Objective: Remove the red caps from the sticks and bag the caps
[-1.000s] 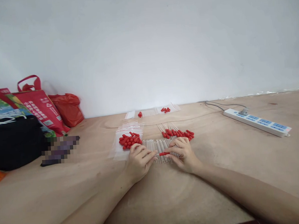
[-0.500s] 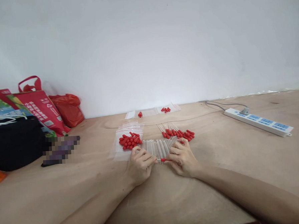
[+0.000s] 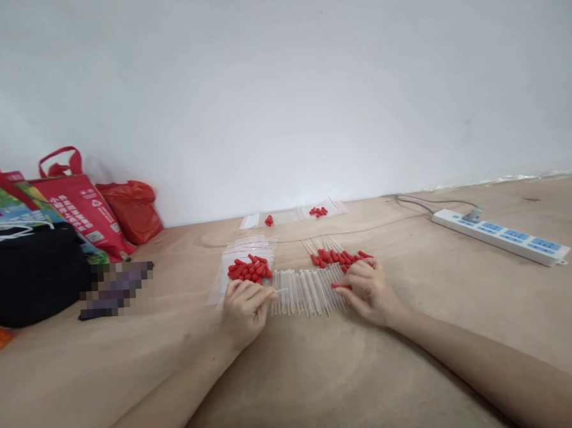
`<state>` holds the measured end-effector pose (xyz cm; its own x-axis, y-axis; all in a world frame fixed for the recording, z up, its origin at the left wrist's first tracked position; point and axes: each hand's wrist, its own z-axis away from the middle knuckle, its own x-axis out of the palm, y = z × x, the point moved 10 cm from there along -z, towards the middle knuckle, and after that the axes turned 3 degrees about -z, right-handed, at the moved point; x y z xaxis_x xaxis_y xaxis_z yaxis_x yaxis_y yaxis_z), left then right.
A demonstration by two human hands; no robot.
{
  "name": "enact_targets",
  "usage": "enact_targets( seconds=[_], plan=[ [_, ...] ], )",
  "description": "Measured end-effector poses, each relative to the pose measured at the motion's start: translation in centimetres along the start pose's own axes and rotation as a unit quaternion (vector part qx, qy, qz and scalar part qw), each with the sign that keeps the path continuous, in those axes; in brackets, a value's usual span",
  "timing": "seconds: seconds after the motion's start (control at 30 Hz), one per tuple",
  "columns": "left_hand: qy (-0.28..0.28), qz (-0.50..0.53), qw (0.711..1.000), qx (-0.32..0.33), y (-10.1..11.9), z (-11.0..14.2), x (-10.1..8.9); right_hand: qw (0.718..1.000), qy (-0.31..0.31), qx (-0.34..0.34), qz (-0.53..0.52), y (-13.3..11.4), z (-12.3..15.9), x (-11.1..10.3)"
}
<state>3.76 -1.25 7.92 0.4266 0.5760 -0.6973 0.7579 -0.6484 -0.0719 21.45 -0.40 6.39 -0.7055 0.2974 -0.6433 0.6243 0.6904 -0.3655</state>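
Observation:
My left hand (image 3: 247, 310) is closed on a thin clear dropper tube (image 3: 281, 290), whose tip sticks out to the right past the fingers. Between the thumb and fingers of my right hand (image 3: 369, 292) is a red rubber bulb (image 3: 340, 286), its end pointing left. The bulb and the tube are apart. Below and between both hands lies a row of clear dropper tubes (image 3: 302, 293). A heap of red rubber bulbs (image 3: 251, 267) sits by my left hand on stacked zip bags (image 3: 222, 271). Beyond my right hand rest several droppers with red bulbs (image 3: 333, 256).
Near the wall lie more zip bags (image 3: 286, 216) with small red bulbs. A white power strip (image 3: 501, 236) with a plugged-in cable is at the right. Shopping bags (image 3: 79, 209), a red plastic bag (image 3: 131, 210) and a black bag (image 3: 33, 275) stand at the left.
My hands have moved apart, left hand leftward and right hand rightward. The tube and red bulb, joined or touching between them before, are now separate, one in each hand.

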Motion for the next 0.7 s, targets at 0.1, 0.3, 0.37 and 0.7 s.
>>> enact_targets(
  seconds=[0.1, 0.3, 0.37, 0.7],
  plan=[
    [-0.008, 0.014, 0.998, -0.056, -2.4, 0.0, 0.6, 0.992, 0.061, 0.078, -0.084, 3.6, -0.5, -1.5],
    [-0.013, 0.036, 0.996, -0.075, -3.1, -0.2, 2.2, 0.98, 0.135, 0.132, -0.067, 7.5, -0.7, -3.5],
    [-0.006, 0.038, 0.997, -0.071, -3.0, -0.3, 2.3, 0.973, 0.143, 0.172, -0.056, 8.9, -0.4, -3.9],
    [-0.025, 0.077, 0.995, -0.052, -1.8, -0.3, 2.4, 0.939, 0.091, 0.33, 0.021, 14.0, 1.0, -3.7]
  ],
)
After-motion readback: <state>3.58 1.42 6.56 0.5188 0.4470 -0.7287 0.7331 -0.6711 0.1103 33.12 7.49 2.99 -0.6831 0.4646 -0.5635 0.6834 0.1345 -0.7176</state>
